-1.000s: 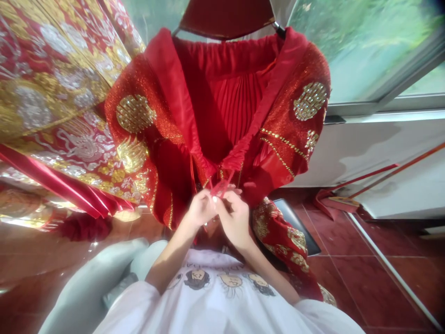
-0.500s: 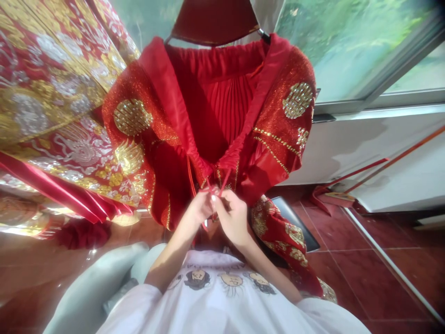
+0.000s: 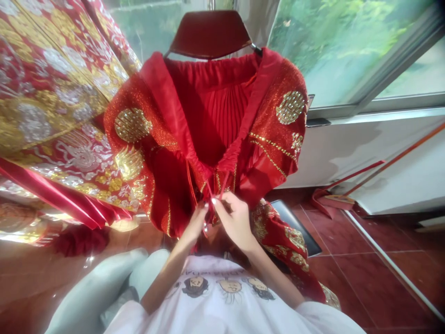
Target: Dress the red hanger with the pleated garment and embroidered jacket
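Observation:
A red robe (image 3: pixel 212 134) with gold embroidered medallions hangs open in front of me from a dark red hanger (image 3: pixel 208 35). Thin red tie cords (image 3: pixel 219 183) come down from where its collar edges meet. My left hand (image 3: pixel 196 222) and my right hand (image 3: pixel 234 218) are close together just below that point, each pinching a cord with closed fingers. The ends of the cords are hidden behind my fingers.
Another red and gold embroidered garment (image 3: pixel 52 102) hangs at the left. Behind the robe is a window (image 3: pixel 347 46) with a white sill. A red-handled broom (image 3: pixel 347 190) leans low at the right on the red tiled floor (image 3: pixel 365 278). A dark flat panel (image 3: pixel 295 222) lies by the robe's hem.
The view has tilted a little, so the robe and hanger sit lower in frame. My hands have slid slightly down along the tie cords, still pinching them.

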`<action>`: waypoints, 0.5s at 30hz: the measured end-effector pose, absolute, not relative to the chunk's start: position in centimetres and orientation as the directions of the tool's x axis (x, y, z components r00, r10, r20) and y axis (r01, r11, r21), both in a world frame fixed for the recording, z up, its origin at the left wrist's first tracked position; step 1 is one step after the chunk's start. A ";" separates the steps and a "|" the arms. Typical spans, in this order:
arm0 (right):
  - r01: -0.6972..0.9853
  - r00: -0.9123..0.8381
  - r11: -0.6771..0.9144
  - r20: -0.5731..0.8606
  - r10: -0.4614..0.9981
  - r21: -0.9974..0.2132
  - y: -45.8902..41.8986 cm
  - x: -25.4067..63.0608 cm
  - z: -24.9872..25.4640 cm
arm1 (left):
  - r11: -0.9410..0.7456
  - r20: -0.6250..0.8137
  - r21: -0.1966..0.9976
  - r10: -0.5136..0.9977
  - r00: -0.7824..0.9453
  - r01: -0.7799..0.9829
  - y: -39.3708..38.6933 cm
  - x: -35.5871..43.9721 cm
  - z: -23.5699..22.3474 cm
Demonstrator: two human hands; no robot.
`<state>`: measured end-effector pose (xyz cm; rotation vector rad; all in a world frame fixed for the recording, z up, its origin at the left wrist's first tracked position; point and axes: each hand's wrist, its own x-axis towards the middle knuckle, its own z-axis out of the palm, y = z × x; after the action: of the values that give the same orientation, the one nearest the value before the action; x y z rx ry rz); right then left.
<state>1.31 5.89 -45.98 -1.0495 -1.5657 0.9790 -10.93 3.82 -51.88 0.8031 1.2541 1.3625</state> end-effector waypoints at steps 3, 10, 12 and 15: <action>0.196 -0.193 0.347 0.311 0.931 -0.917 6.2 1.6 -45.5 | -0.080 0.082 0.997 0.984 -0.160 0.022 3.8 -11.1 -47.8; 0.281 -0.266 0.472 0.405 0.875 -0.836 8.5 5.3 -42.4 | -0.327 0.401 0.777 0.916 -0.023 0.539 5.3 -11.7 -42.2; 0.310 -0.291 0.551 0.474 0.831 -0.775 9.3 7.0 -40.4 | -0.419 0.544 0.657 0.839 -0.009 0.626 5.1 -12.7 -40.0; 0.310 -0.360 0.692 0.593 0.721 -0.652 10.1 9.4 -37.0 | -0.504 0.727 0.499 0.686 -0.024 0.705 4.6 -14.3 -36.0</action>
<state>9.43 10.13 -37.02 -0.7973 -1.9519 0.5437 -14.31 4.60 -35.97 2.2071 1.5730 1.6243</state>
